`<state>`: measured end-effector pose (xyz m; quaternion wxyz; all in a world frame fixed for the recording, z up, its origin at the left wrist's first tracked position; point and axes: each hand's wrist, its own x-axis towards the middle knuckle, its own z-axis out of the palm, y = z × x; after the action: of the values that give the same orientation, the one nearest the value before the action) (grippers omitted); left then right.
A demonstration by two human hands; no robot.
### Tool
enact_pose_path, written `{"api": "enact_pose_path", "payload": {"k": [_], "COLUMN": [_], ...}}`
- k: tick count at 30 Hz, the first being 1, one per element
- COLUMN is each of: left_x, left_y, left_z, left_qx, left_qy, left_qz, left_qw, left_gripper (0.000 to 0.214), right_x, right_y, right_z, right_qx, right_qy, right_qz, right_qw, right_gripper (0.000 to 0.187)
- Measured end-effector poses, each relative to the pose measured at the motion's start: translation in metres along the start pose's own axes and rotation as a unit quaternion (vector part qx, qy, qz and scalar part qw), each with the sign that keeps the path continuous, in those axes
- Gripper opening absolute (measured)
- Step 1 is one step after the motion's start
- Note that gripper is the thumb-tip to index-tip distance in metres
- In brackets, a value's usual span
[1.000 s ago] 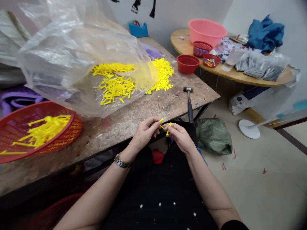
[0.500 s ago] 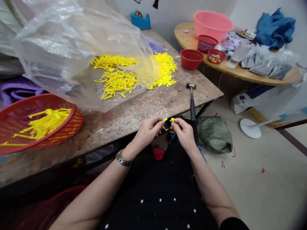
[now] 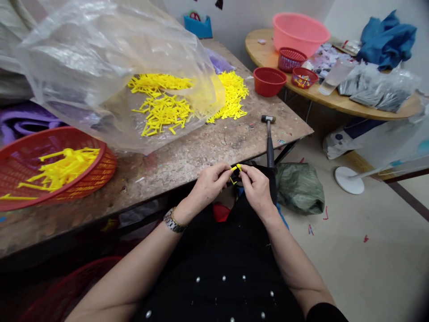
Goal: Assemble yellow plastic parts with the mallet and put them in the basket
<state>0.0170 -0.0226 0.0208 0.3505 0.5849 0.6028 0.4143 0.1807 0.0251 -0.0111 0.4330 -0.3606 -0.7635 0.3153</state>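
Note:
Just off the table's front edge, my left hand (image 3: 212, 181) pinches a small yellow plastic piece (image 3: 233, 169) between thumb and finger. A second yellow plastic piece with a rounded end (image 3: 239, 166) is pinched in my right hand (image 3: 256, 184). The two pieces meet at their tips; whether they are joined cannot be made out. My fingers cover most of both. On the table lie many similar yellow pieces (image 3: 233, 91), some inside a large clear plastic bag (image 3: 110, 67). More yellow pieces (image 3: 69, 167) fill part of a red basket (image 3: 109, 167) at the left.
A hammer (image 3: 269, 141) rests at the table's (image 3: 161, 172) front edge, its handle toward me. A red bowl (image 3: 270, 82) stands at the far corner. Behind is a round table (image 3: 330, 103) with a pink basin (image 3: 298, 33). A green sack (image 3: 298, 188) sits on the floor.
My hands have come closer together, bringing the two yellow pieces from slightly apart to touching. Both hands still pinch their pieces.

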Motion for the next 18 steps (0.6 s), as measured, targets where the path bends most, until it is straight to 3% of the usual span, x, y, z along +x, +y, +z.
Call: {"api": "enact_pose_path", "payload": {"k": [18], "left_x": [0.0009], "left_y": [-0.0026], "left_z": [0.0008], "left_qx": [0.013], "left_qy": [0.001], "left_qz": [0.001], "left_qw": [1.000], "left_gripper": [0.022], "right_x": [-0.0020], "right_y": [0.0005], "right_z": [0.0009], "right_qx": [-0.046], "right_qy": [0.017], "right_qz": [-0.049], "right_qw": [0.998], "right_gripper": [0.025]}}
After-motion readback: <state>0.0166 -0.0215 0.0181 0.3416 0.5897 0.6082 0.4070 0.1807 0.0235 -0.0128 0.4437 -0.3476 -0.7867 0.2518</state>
